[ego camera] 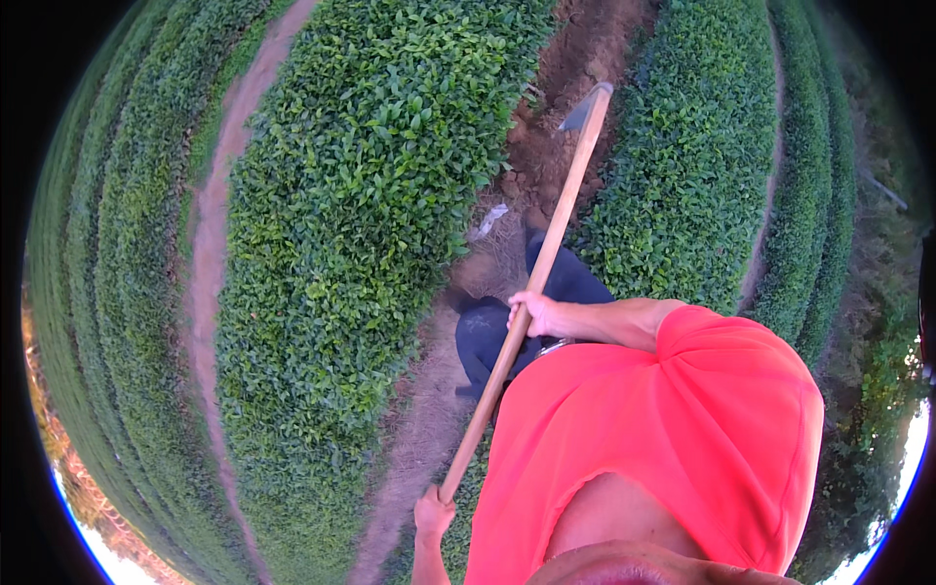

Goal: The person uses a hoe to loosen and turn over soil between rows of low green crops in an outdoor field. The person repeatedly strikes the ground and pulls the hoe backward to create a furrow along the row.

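My right hand (532,313) is closed around the middle of a hoe's long wooden handle (563,212), near my dark trousers. My left hand (434,514) grips the butt end of the same handle, at the lower left of my torso. The handle slants up to the right. Its metal blade (580,112) appears over a strip of loose reddish-brown soil (545,150) between two leafy hedge rows. Whether the blade touches the soil I cannot tell.
Dense, clipped green bushes (351,205) line my left, and another row (695,161) stands on my right. A pale scrap (488,221) lies on dry straw near my feet. A dirt path (208,241) runs farther left.
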Demonstrator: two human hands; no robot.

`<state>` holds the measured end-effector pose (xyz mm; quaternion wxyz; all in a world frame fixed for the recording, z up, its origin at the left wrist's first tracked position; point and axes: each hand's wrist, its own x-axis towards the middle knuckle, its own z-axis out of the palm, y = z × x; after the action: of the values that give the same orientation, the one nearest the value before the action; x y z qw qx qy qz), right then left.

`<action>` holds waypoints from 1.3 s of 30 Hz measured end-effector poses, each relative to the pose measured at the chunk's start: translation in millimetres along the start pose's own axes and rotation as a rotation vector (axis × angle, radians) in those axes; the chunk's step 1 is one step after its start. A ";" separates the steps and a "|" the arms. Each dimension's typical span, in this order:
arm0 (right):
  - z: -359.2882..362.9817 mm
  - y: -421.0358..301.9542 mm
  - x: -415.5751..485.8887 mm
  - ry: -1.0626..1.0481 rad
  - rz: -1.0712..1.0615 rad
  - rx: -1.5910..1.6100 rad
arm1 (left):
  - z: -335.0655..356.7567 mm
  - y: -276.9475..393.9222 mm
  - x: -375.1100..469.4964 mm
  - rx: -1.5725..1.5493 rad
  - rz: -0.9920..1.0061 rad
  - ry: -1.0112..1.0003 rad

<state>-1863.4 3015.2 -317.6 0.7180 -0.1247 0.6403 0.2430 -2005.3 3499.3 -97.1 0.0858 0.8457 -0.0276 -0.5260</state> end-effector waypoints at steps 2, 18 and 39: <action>10.5 -17.2 -14.2 -0.048 -0.161 0.064 | 1.4 -9.2 45.0 -0.006 0.096 0.076; 130.7 -305.2 -396.1 0.267 -1.777 -0.042 | -208.1 460.7 203.9 -0.378 0.873 0.293; 42.0 -137.5 -75.6 -0.187 -0.298 -0.110 | -240.9 381.6 20.4 -0.830 -0.045 -0.669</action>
<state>-1762.0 2904.5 -255.4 0.7947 -0.2340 0.5308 0.1788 -1764.1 3149.0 55.4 0.3885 0.5272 0.1750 -0.7352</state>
